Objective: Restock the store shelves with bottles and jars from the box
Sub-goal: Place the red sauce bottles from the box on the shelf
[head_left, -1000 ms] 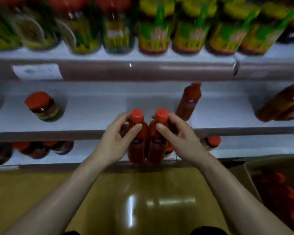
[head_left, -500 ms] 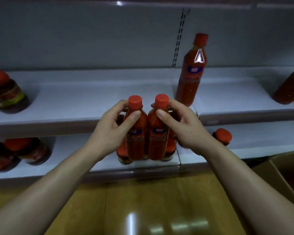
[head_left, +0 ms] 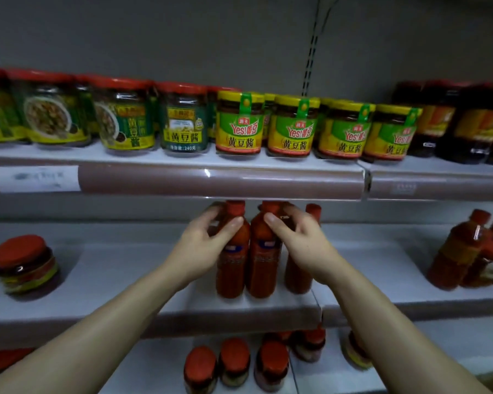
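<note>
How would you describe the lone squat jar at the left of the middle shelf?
Find the white middle shelf, below the row of yellow-lidded and red-lidded sauce jars. Far left on it stands one squat glass jar with a wide red lid. It stands alone, dark inside, unlike the tall red bottles further right.

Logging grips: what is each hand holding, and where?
Left hand grips one red bottle at its neck; right hand grips another bottle likewise.
</note>
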### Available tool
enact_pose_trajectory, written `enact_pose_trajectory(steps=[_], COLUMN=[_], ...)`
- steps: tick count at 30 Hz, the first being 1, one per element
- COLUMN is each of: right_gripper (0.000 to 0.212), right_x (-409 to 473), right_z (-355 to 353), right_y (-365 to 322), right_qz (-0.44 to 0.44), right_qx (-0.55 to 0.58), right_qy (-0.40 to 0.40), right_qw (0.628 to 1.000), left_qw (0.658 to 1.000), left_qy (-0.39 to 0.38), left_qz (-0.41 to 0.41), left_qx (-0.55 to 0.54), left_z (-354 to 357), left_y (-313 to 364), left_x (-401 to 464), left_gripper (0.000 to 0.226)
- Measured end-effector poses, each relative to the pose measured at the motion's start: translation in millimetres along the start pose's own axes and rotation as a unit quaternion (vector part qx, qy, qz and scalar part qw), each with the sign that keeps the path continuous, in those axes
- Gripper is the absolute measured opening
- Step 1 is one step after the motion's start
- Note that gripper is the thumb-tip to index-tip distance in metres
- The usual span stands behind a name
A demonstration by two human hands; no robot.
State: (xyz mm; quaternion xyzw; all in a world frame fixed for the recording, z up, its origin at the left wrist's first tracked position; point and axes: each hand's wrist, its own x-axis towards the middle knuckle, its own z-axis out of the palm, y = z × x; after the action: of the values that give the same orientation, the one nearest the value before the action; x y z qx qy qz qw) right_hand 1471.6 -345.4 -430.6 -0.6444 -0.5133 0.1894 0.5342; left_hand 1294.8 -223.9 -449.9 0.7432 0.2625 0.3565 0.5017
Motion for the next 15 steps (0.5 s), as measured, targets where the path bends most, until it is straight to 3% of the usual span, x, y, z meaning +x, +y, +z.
enact_pose_trajectory(steps=[2, 6, 8, 12, 15], right_gripper=[0.043, 0.036, 0.03, 0.033, 0.031], right_x=[7, 9, 8, 10, 13], right_z=[2, 15, 18, 22, 19], right_y=[10, 24, 21, 21, 17], right_qz=[0.026, 0.045, 0.029, -0.009, -0.023], right_qx=[-0.067, -0.132, -0.17, -0.28, -0.301], right_qy=[0.007, 0.02, 0.045, 0.096, 0.106], right_qw=[0.997, 0.99, 0.984, 0.955, 0.947], left_qw=[1.0, 0.999, 0.999, 0.999, 0.999], left_qy=[0.003, 0.003, 0.002, -0.007, -0.007], left_qz=[-0.019, -0.02, -0.007, 0.006, 0.019], left_qx=[0.015, 0.031, 0.034, 0.04, 0.04], left_z=[6, 17, 16, 14, 16], left_y=[-14, -30, -36, -43, -43], left_x=[10, 21, 26, 26, 28], left_gripper=[0.083, 0.041, 0.036, 0.059, 0.059])
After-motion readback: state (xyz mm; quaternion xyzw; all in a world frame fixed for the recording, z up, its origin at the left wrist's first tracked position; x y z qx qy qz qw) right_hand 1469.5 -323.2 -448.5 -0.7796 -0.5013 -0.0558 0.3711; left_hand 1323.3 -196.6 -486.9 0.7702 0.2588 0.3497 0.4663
